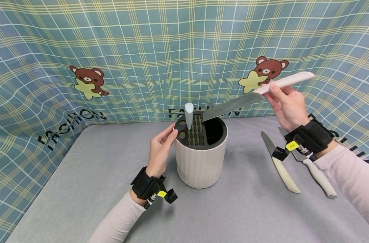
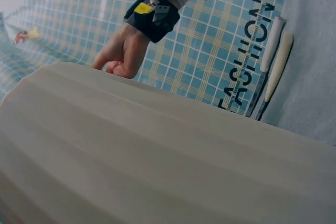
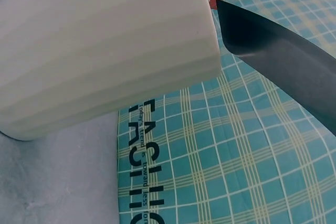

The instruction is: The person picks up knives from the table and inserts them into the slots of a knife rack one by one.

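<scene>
A ribbed off-white knife block [image 1: 199, 165] stands upright on the table, with a black slotted top [image 1: 195, 136]. My left hand [image 1: 160, 148] touches its left side near the rim, thumb and fingers fairly straight. My right hand [image 1: 289, 104] pinches the pale pink handle of a knife [image 1: 233, 106] between thumb and fingers. This blade slants down to the left, its tip just over the top's slotted part. The blade [image 3: 283, 56] also shows beside the block's rim in the right wrist view. A pale light-blue handle [image 1: 189, 113] sticks up from the top.
Two knives lie at the right of the grey table: a cream-handled one [image 1: 285, 175] and a white-handled one [image 1: 319, 177], partly under my right wrist. A checked cloth [image 1: 160, 50] with bear prints hangs behind and at the sides.
</scene>
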